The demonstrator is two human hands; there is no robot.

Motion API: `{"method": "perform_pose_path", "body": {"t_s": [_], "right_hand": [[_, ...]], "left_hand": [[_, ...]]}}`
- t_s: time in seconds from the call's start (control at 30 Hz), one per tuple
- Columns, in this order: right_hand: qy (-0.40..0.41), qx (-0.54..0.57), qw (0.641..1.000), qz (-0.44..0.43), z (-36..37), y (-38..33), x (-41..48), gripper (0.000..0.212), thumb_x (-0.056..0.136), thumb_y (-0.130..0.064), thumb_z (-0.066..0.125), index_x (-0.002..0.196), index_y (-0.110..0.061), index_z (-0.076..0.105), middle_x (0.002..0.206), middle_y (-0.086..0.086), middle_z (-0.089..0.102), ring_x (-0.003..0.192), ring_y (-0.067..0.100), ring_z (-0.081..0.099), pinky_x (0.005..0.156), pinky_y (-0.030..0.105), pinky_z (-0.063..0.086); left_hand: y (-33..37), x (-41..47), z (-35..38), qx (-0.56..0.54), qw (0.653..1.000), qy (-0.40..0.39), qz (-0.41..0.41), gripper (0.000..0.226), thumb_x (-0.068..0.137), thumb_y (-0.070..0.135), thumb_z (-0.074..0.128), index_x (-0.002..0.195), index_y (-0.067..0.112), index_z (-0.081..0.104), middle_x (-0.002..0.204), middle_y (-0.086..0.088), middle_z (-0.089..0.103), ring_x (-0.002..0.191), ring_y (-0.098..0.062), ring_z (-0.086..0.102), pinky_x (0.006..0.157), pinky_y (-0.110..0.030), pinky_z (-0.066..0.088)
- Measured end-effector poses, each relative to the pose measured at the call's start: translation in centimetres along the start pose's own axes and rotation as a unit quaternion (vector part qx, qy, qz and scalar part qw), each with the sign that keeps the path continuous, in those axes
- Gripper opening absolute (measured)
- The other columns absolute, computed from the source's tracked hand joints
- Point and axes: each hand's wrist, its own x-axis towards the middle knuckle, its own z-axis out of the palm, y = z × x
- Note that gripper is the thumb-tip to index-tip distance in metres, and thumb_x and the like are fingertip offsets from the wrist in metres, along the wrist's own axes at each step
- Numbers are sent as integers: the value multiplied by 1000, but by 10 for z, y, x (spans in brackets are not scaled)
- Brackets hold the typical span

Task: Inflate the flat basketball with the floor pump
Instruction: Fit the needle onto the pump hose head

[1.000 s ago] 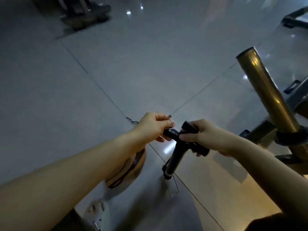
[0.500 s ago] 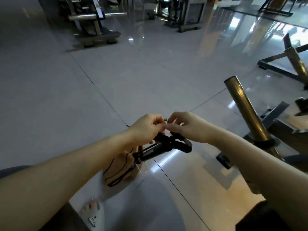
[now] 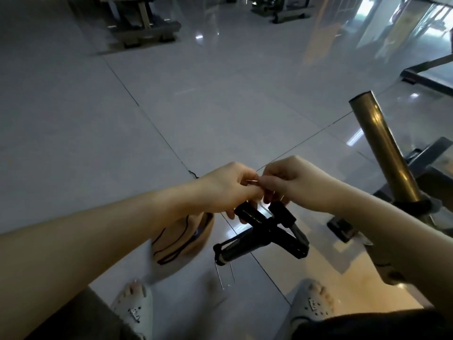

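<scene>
Head view, left to right.

- Basketball (image 3: pixel 181 239): on the floor (image 3: pixel 73 143) under the left forearm and partly hidden by it. It sits just left of the pump barrel and ahead of the left sandal (image 3: pixel 133 307). Looks slack; nothing is connected to it.
- Left hand (image 3: pixel 228 190): grip clenched, thumb and forefinger pinching a thin metal pin, likely the inflation needle (image 3: pixel 253 182). Lower fingers touch the left end of the pump handle.
- Floor pump (image 3: pixel 235 249): tilted close to horizontal, wire foot stand apparently off the floor.
- Right hand (image 3: pixel 294 185): grip also clenched, fingertips meeting the same needle from the other side. Cannot tell which hand bears the needle or what it mates with, since the fingers cover it.
- Right sandal (image 3: pixel 311 307) below, brass-coloured tube (image 3: pixel 384 153) just beyond the right forearm.

Risks, my read:
- Needle slips from the pinch. It is tiny, the light is dim and the floor is glossy, so it would be hard to find.
- Needle forced in crooked, which bends it or strips the thread.
- Pump is not planted and seems barely supported. If the fingers let go it drops on the ball or on open-toed feet.
- Elbow knocks the brass tube while working.
- Needle goes into the valve dry or at an angle, causing a valve leak.

Counts:
- 1 basketball
- 1 pump
- 1 needle
- 2 hands
- 2 sandals
- 1 brass tube
- at least 2 gym machines at the back
</scene>
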Motion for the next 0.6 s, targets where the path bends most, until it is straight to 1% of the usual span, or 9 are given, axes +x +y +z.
{"method": "perform_pose_path", "body": {"t_s": [0.07,0.17,0.23,0.3,0.37,0.43,0.5,0.53,0.6], "right_hand": [[-40,16,999,-3,-7,5,1,27,100,-23,54,88,-3,67,77,9,72,70,20,71,70,35,60],[-82,46,996,-7,-14,15,5,26,100,-21,53,92,0,65,79,16,70,73,27,71,74,42,60],[-92,72,993,-9,-16,19,7,27,101,-22,51,88,-1,63,77,18,65,72,32,67,73,44,60],[-100,97,990,-11,-18,22,8,31,102,-24,49,83,-4,62,74,13,60,68,29,63,70,38,57],[-115,134,984,-10,-19,25,9,34,103,-28,47,82,-4,61,75,11,56,67,25,60,68,33,53],[-133,160,978,-13,-20,26,7,33,99,-31,48,84,-4,62,76,11,55,68,25,58,68,31,52],[-131,164,977,-20,-23,25,6,31,96,-34,54,84,-6,63,76,11,58,69,26,59,69,32,52],[-123,166,978,-24,-24,24,5,31,94,-34,58,86,-5,64,77,14,61,69,29,61,69,34,53],[-98,165,981,-36,-27,23,4,31,88,-32,65,91,0,64,80,21,65,72,38,63,72,40,57]], "left_hand": [[0,3,4,3,1000,12,-12,12,97,13,57,99,7,67,86,-18,70,66,-30,70,52,-35,52],[-3,6,8,29,999,39,1,12,95,15,58,93,9,67,79,-10,69,54,-11,60,53,-31,49],[-7,8,7,23,998,50,19,12,96,17,58,92,11,67,77,-9,68,56,-12,61,56,-40,55],[-9,8,5,-6,998,50,28,15,96,23,59,92,10,67,76,-7,67,68,-27,67,68,-59,58],[-10,8,3,-16,998,45,30,16,97,23,59,95,9,67,79,-7,68,77,-35,70,74,-65,56],[-8,8,2,-11,998,45,36,13,100,18,59,98,8,67,85,-13,70,75,-27,71,71,-53,60],[-5,8,2,-2,998,46,48,13,101,15,57,99,6,66,88,-18,68,61,-10,65,55,-33,54],[-4,7,2,-3,997,48,55,13,102,14,56,99,5,66,89,-20,67,55,-5,61,51,-27,50],[-1,6,1,-16,997,52,63,14,102,12,55,98,2,64,92,-23,66,49,-3,56,48,-25,47]]}}
